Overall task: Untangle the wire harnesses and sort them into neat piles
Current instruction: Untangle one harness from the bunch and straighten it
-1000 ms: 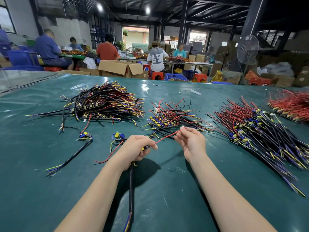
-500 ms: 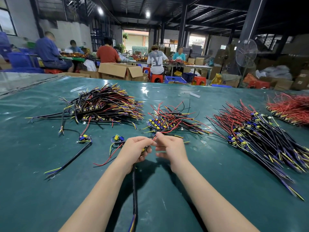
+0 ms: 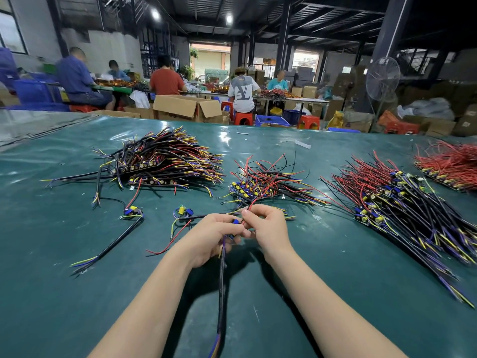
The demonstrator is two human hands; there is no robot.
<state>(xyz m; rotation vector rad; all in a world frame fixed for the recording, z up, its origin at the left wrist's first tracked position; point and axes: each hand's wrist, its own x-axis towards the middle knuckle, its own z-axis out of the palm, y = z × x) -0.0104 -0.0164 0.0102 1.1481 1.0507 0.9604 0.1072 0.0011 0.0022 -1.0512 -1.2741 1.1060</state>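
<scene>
My left hand [image 3: 211, 236] grips one wire harness [image 3: 221, 293] near its blue connector; its black cable hangs down toward me. My right hand [image 3: 268, 228] pinches the same harness's thin red wire beside the left fingers. Just behind my hands lies a small tangled pile [image 3: 265, 183] of red, black and yellow wires. A big dark pile [image 3: 165, 161] sits at the left, and a long sorted pile [image 3: 402, 208] at the right. Two loose harnesses lie on the mat to the left: one [image 3: 116, 236] with a long black cable, and another [image 3: 182, 215] close to my left hand.
The green mat [image 3: 77, 306] covers the table. A red-wire pile [image 3: 454, 164] lies at the far right edge. Beyond the table are cardboard boxes [image 3: 185, 108], stools, a standing fan [image 3: 382, 78] and several seated people at other benches.
My right hand moved left from stretching the red wire out to meet my left hand; both hands now work together at the connector.
</scene>
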